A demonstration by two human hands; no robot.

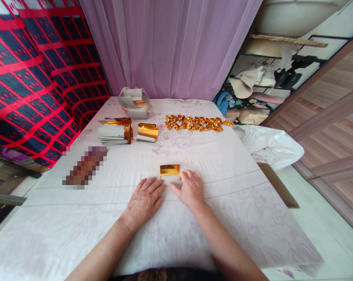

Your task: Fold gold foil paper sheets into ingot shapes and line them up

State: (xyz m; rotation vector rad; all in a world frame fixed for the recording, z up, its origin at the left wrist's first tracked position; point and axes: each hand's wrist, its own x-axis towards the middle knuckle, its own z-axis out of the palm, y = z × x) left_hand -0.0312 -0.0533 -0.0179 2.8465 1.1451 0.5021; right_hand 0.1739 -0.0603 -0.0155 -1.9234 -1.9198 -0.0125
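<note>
A small rectangle of gold foil paper (170, 170) lies on the flowered tablecloth in front of me, its long side running left to right. My left hand (146, 200) rests flat just below and left of it, fingers stretched out and nothing in them. At the sheet's right edge is my right hand (191, 190); its fingers are bent, and the thumb stands apart from the index finger. The index fingertip is at the foil's lower right corner, though whether it presses on it is hard to see.
Toward the back left are a large stack of foil papers (113, 132), a smaller stack (147, 132) and a clear bag of papers (134, 103). Folded gold pieces (198, 123) form rows at the back right. A pixelated patch (85, 168) covers something on the left. A white bag (271, 144) is beyond the right edge.
</note>
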